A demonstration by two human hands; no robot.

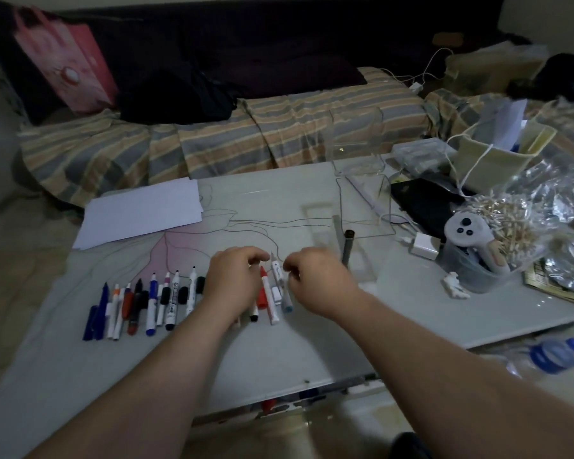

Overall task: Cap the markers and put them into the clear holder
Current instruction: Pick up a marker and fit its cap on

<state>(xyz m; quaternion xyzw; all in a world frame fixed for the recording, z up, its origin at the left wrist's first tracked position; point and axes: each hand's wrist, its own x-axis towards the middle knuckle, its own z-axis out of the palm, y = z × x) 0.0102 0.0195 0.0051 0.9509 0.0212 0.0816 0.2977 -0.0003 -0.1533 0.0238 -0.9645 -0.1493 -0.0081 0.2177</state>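
A row of uncapped markers (pixel 153 303) and loose caps lies across the near left of the white table (pixel 299 352). My left hand (pixel 236 279) hovers over the row's right end with curled fingers, hiding several markers. A red marker (pixel 262 289) and a white marker (pixel 276 279) lie between my hands. My right hand (pixel 315 279) is just right of the white marker, fingers bent toward it. Whether either hand grips anything is unclear. A grey marker (pixel 347 248) stands upright in a faint clear holder (pixel 365 260) behind my right hand. Another clear box (pixel 357 140) stands at the table's far edge.
White paper sheets (pixel 140 213) lie at the far left. On the right are a grey cup with a white controller (pixel 468 233), a white charger (pixel 423 245), a bag of wooden pegs (pixel 511 223), a black case (pixel 424 200) and a blue-capped bottle (pixel 557 354). A striped sofa (pixel 212 144) runs behind.
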